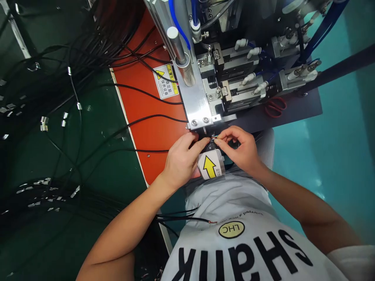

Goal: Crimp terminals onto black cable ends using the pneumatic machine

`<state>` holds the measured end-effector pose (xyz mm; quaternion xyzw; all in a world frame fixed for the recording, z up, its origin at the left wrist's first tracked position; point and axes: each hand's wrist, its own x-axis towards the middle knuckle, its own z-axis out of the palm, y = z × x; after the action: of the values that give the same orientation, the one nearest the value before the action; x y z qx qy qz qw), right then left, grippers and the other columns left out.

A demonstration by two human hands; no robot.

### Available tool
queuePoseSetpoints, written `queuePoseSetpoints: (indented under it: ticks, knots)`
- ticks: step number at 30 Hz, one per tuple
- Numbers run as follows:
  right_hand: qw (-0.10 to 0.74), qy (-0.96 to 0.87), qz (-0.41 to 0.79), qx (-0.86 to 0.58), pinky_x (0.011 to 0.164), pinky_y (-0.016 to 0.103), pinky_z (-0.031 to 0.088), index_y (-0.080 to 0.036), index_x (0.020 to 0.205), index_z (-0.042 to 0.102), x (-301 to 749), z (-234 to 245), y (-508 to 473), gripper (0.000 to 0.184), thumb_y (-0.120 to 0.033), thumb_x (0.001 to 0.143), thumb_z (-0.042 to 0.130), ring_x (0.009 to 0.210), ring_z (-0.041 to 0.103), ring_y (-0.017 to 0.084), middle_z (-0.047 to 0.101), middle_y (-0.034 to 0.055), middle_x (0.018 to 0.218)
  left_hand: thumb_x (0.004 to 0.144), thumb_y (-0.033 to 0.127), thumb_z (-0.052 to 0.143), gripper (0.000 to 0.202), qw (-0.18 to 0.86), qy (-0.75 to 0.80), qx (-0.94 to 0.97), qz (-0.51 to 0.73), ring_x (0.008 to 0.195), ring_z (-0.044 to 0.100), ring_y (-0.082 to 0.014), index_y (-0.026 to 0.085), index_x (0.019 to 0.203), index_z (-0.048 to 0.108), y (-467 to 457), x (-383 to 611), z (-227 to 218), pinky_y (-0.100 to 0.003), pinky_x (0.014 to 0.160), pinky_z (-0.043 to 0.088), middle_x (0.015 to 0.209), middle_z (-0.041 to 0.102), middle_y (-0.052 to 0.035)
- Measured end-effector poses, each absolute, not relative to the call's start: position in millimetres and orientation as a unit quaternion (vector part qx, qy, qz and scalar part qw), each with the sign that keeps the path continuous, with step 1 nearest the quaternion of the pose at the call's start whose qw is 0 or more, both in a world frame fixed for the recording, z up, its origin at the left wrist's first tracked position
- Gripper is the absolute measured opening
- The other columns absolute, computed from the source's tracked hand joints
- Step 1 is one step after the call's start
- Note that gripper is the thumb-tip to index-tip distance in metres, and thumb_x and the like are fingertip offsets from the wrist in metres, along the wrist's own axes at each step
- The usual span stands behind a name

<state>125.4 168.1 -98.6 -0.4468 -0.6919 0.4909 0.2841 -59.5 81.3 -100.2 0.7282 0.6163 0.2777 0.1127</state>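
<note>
My left hand [182,158] rests at the machine's near edge, its thumb and forefinger pinched at a black cable [146,150] that runs in from the left. Opposite it, my right hand [240,150] pinches small coloured wire ends [214,137] between thumb and fingertips. Both sets of fingertips nearly meet just below the metal plate [197,105] of the machine. Under them sits a sign with a yellow arrow [209,167]. The exact grip on the cable's tip is partly hidden by the fingers.
Pneumatic cylinders [243,91] with blue hoses stand beyond my hands. Red-handled scissors [275,107] lie on the dark plate at right. Black cables with metal ends [43,124] spread over the green mat [105,171]. More stripped cables [187,218] lie near my lap.
</note>
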Motion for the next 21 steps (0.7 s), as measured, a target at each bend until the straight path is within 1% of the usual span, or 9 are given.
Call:
queuePoseSetpoints:
  ticks: [2, 4, 9, 13, 15, 18, 21]
  knots:
    - [0.286, -0.708, 0.475, -0.437, 0.069, 0.031, 0.049, -0.022, 0.081, 0.065, 123.1, -99.7, 167.0, 0.005, -0.025, 0.085, 0.065, 0.070, 0.058, 0.015, 0.065, 0.0014, 0.079, 0.096, 0.016, 0.040, 0.033, 0.117, 0.615, 0.727, 0.283, 0.091, 0.057, -0.0182, 0.018, 0.119, 0.064, 81.1, -60.2, -101.5, -0.030, 0.073, 0.050, 0.098, 0.059, -0.0109]
    - [0.272, -0.704, 0.486, -0.441, 0.068, 0.031, 0.049, -0.022, 0.081, 0.065, 121.8, -103.4, 168.5, 0.006, -0.026, 0.086, 0.063, 0.069, 0.058, 0.015, 0.066, 0.0018, 0.080, 0.096, 0.017, 0.040, 0.033, 0.121, 0.613, 0.727, 0.285, 0.091, 0.058, -0.0180, 0.019, 0.120, 0.064, 81.1, -60.7, -102.7, -0.030, 0.074, 0.051, 0.099, 0.059, -0.0107]
    - [0.222, -0.631, 0.593, -0.449, 0.056, 0.027, 0.046, -0.019, 0.084, 0.063, 125.7, -113.2, 177.0, 0.016, -0.035, 0.086, 0.065, 0.060, 0.059, 0.013, 0.063, -0.0003, 0.071, 0.095, 0.014, 0.040, 0.034, 0.122, 0.609, 0.729, 0.289, 0.091, 0.058, -0.0182, 0.018, 0.119, 0.064, 81.6, -61.1, -102.5, -0.029, 0.073, 0.051, 0.099, 0.059, -0.0108]
    - [0.205, -0.604, 0.620, -0.457, 0.050, 0.025, 0.043, -0.019, 0.094, 0.067, 125.4, -112.0, 179.8, 0.027, -0.043, 0.085, 0.066, 0.055, 0.054, 0.011, 0.062, -0.0003, 0.072, 0.094, 0.012, 0.040, 0.034, 0.124, 0.606, 0.731, 0.288, 0.092, 0.058, -0.0185, 0.017, 0.118, 0.064, 81.8, -60.9, -99.9, -0.029, 0.074, 0.051, 0.100, 0.060, -0.0112]
    - [0.214, -0.610, 0.609, -0.460, 0.049, 0.025, 0.040, -0.019, 0.094, 0.069, 120.5, -109.7, 178.3, 0.026, -0.043, 0.085, 0.067, 0.054, 0.051, 0.011, 0.060, -0.0010, 0.069, 0.095, 0.012, 0.040, 0.034, 0.123, 0.609, 0.728, 0.289, 0.093, 0.058, -0.0185, 0.017, 0.118, 0.064, 81.9, -60.6, -99.2, -0.030, 0.074, 0.051, 0.100, 0.060, -0.0110]
    - [0.253, -0.640, 0.560, -0.461, 0.053, 0.026, 0.041, -0.019, 0.086, 0.069, 112.1, -104.9, 174.0, 0.017, -0.036, 0.084, 0.067, 0.055, 0.048, 0.011, 0.058, -0.0019, 0.065, 0.095, 0.014, 0.041, 0.033, 0.123, 0.614, 0.723, 0.291, 0.092, 0.059, -0.0183, 0.018, 0.118, 0.064, 81.6, -60.1, -99.3, -0.030, 0.074, 0.051, 0.099, 0.061, -0.0102]
    - [0.289, -0.690, 0.484, -0.453, 0.059, 0.028, 0.043, -0.020, 0.081, 0.066, 109.9, -99.5, 170.9, 0.011, -0.030, 0.085, 0.065, 0.057, 0.050, 0.011, 0.061, -0.0001, 0.072, 0.096, 0.015, 0.041, 0.033, 0.121, 0.615, 0.724, 0.289, 0.093, 0.059, -0.0186, 0.019, 0.118, 0.064, 80.9, -59.9, -99.9, -0.030, 0.076, 0.052, 0.100, 0.062, -0.0101]
